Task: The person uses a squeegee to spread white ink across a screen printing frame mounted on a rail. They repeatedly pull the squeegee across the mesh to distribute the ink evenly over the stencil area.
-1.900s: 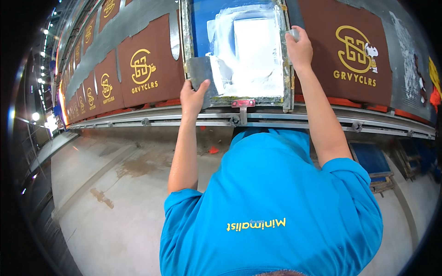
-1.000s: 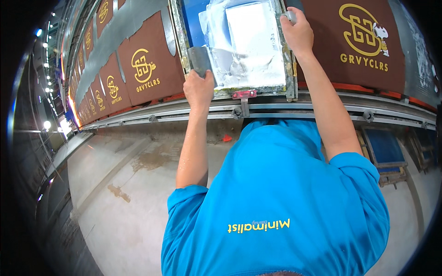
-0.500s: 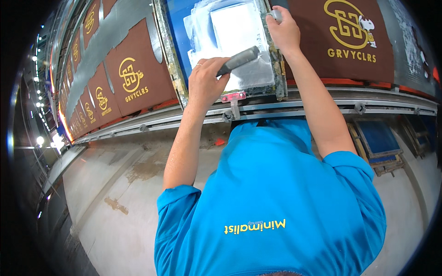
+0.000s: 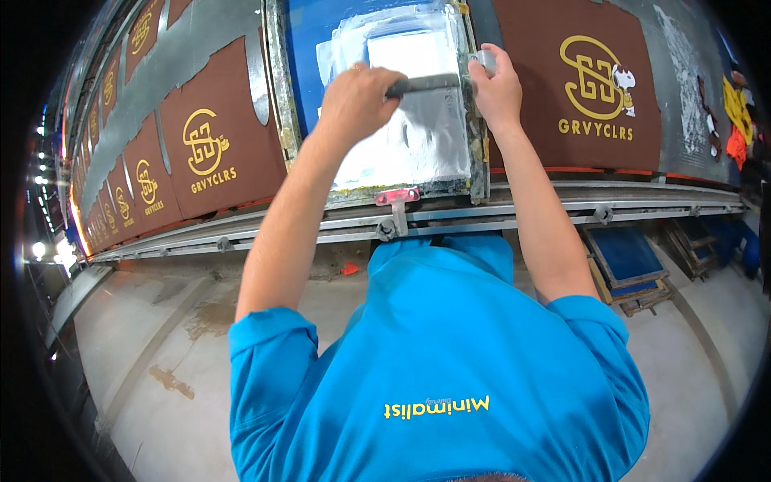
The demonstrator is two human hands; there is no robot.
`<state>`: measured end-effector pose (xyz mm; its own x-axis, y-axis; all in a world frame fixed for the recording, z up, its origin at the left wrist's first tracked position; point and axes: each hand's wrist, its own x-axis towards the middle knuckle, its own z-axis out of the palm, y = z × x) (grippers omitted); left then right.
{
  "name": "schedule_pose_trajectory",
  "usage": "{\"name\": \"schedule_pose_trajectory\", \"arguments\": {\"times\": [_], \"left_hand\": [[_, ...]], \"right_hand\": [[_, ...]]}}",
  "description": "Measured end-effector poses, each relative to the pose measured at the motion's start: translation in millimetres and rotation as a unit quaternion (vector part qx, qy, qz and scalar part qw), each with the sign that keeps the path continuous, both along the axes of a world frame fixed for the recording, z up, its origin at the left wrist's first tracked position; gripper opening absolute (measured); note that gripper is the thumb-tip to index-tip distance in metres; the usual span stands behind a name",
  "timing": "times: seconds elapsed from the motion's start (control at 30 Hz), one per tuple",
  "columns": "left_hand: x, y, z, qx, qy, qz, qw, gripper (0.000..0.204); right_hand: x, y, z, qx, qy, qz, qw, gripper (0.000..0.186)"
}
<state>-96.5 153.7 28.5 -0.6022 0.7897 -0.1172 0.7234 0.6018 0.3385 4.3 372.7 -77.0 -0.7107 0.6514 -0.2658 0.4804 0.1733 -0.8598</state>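
Observation:
My left hand [image 4: 357,100] is closed round one end of a dark grey squeegee [image 4: 431,83], which lies crosswise over a printing screen. White ink [image 4: 426,140] coats the blue mesh [image 4: 309,48] on the near side of the squeegee, and a bright white patch shows beyond it. A worn, ink-crusted frame [image 4: 479,173] borders the mesh. At the frame's right edge, my right hand [image 4: 501,92] is wrapped round a short pale grey grip [image 4: 485,61]. The squeegee's lower edge cannot be made out.
Brown fabric panels with yellow prints lie left [image 4: 205,136] and right [image 4: 602,88] of the screen. A metal rail [image 4: 321,229] with a pink-topped clamp [image 4: 397,195] runs along the near table edge. Spare blue screens [image 4: 625,255] stand low at the right.
The squeegee has moved farther from the screen's near end and turned from slanted to nearly straight across. My right hand keeps its grip at the frame's edge. The view has shifted.

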Motion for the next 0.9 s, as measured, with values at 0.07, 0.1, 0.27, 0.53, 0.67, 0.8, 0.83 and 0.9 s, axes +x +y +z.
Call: {"name": "schedule_pose_trajectory", "arguments": {"times": [0.07, 0.1, 0.27, 0.53, 0.67, 0.8, 0.83, 0.9], "left_hand": [[-30.8, 11.8, -4.1, 0.009, 0.025, -0.001, 1.0, 0.025], [-46.5, 17.1, -7.8, 0.015, 0.039, -0.003, 0.999, 0.025], [-102.5, 40.5, -31.9, 0.0, 0.036, 0.009, 0.999, 0.023], [-126.8, 31.1, -30.2, -0.07, -0.031, 0.037, 0.996, 0.028], [-130.4, 32.8, -42.2, -0.052, 0.017, 0.02, 0.998, 0.03], [-117.4, 32.1, -36.2, -0.045, 0.046, 0.018, 0.998, 0.033], [-108.8, 26.6, -38.7, -0.039, 0.049, 0.012, 0.998, 0.032], [-79.7, 13.5, -41.3, -0.035, 0.049, 0.011, 0.998, 0.028]], "right_hand": [[-1.4, -1.9, 1.5, 0.036, 0.013, -0.004, 0.999, 0.045], [-1.7, -2.6, -0.2, 0.039, 0.028, -0.005, 0.999, 0.045], [-0.8, -4.5, 1.8, 0.016, 0.015, 0.007, 1.0, 0.048], [-67.6, 26.7, 46.6, 0.382, 0.224, 0.146, 0.885, 0.042], [-118.2, 25.7, 66.2, 0.353, 0.158, 0.341, 0.857, 0.031], [-111.3, 16.7, 46.4, 0.376, 0.11, 0.345, 0.853, 0.024], [-101.7, 14.4, 42.2, 0.38, 0.1, 0.364, 0.845, 0.026], [-72.0, 6.8, 34.2, 0.391, 0.084, 0.396, 0.826, 0.029]]}}
